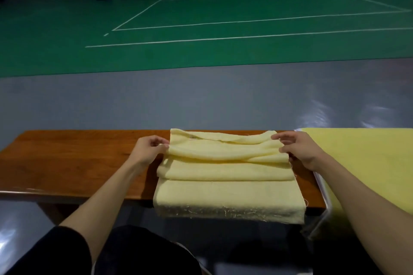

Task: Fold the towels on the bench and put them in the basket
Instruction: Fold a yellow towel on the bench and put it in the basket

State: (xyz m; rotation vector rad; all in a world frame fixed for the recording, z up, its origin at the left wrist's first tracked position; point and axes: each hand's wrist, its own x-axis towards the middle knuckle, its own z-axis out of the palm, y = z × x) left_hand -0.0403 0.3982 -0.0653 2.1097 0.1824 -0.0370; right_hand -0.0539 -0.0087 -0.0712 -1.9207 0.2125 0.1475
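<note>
Towel (223,169): pale yellow, lying on the wooden tabletop (67,163), right of its centre. It is stacked in several flat layers. The far layers sit on the wood, and the nearest layer hangs over the front edge toward you, its frayed hem showing loose threads.

Your left hand (147,148): at the towel's far left corner, knuckles up, thumb and fingers curled in and pinching the left end of the top fold. The hand is over bare wood just beside the cloth, touching it only at the fingertips.

Your right hand (299,147): mirrors it at the far right corner, fingers curled and pinching the right end of the same fold. Its heel is over the tabletop's right end.

Top fold: stretched between your two hands, sagging a little in the middle, and raised slightly above the layers beneath. Whether it clears them fully, you cannot tell from this view.

Both forearms reach in from the lower corners, and the towel lies between them.

Surroundings: a yellow sheet (362,158) on a metal frame butts against the tabletop's right end, just beside your right hand. Beyond lie a grey floor (178,100), then a green court (201,6) with white lines.
</note>
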